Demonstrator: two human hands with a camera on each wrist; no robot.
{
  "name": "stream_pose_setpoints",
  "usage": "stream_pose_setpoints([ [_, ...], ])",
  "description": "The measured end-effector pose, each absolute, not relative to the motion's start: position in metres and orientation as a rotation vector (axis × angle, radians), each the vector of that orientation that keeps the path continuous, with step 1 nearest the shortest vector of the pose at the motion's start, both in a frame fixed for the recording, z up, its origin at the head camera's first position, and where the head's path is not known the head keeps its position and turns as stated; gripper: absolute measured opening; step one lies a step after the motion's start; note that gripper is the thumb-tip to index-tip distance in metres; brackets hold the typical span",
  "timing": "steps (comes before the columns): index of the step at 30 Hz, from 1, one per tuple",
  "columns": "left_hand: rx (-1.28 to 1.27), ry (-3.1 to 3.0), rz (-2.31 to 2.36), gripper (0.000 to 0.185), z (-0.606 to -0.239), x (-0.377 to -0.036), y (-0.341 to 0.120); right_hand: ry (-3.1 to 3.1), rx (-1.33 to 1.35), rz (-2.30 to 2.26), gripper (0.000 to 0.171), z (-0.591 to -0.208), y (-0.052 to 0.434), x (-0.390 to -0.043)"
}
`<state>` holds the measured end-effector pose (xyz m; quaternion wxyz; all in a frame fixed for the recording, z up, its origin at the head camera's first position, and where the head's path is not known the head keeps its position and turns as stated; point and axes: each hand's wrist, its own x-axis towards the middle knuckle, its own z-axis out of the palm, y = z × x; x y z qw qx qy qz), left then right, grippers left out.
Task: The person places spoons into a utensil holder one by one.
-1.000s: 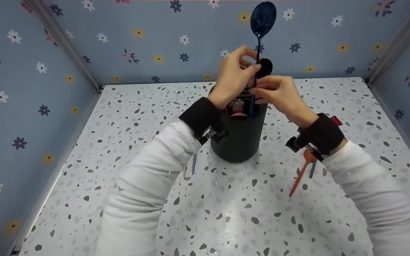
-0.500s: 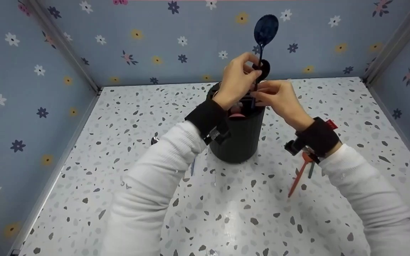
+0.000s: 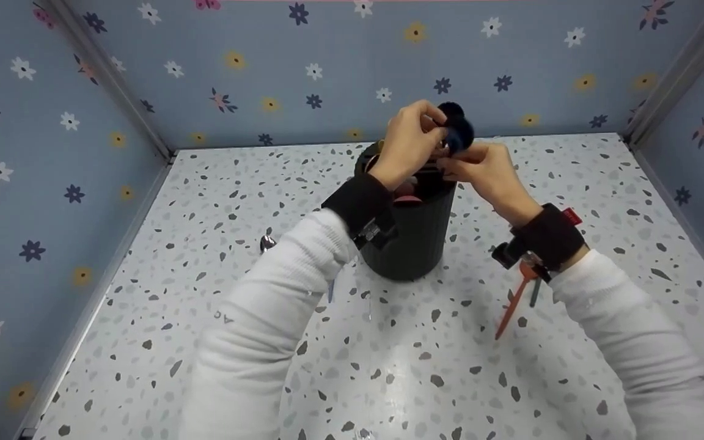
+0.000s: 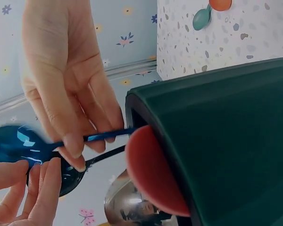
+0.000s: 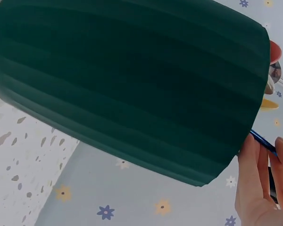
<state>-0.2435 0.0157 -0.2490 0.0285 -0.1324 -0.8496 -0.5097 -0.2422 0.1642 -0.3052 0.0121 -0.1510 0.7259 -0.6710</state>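
A blue spoon (image 3: 461, 134) stands bowl up in the dark green ribbed utensil holder (image 3: 410, 241), its handle end hidden inside. My left hand (image 3: 412, 143) pinches it at the bowl end. Lower down, my right hand (image 3: 491, 174) pinches the handle near the rim; in the left wrist view this right hand (image 4: 66, 70) has thumb and fingers on the blue handle. Just behind the blue spoon is a black spoon (image 4: 70, 181), also standing in the holder. A pink-red rounded utensil head (image 4: 153, 172) and a shiny metal one (image 4: 125, 200) stick out at the opening.
Right of the holder lie an orange spoon (image 3: 511, 305) and a green spoon (image 4: 202, 19). On the left, a metal spoon (image 3: 267, 243) and a thin bluish handle (image 3: 331, 291) are partly covered by my left sleeve. Flower-patterned panels (image 3: 303, 79) enclose the speckled table (image 3: 388, 379).
The blue spoon has sunk from high above the holder to near its rim. My left hand has come down with it; my right hand has dropped slightly beside the rim.
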Motion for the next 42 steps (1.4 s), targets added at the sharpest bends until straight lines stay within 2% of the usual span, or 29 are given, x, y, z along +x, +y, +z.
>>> stream_pose_setpoints([
  [9, -0.342, -2.455, -1.837, 0.018, -0.252, -0.241, -0.006, 2.36, -0.45, -2.054, 0.03, -0.309, 0.181, -0.246],
  [21, -0.266, -2.155, -1.997, 0.014, -0.258, -0.234, -0.063, 2.353, -0.422, -2.003, 0.032, -0.322, 0.199, -0.24],
  [42, 0.067, -2.3, -1.989, 0.019, -0.341, -0.229, -0.135, 2.256, -0.322, -1.819, 0.031, -0.373, 0.201, -0.229],
])
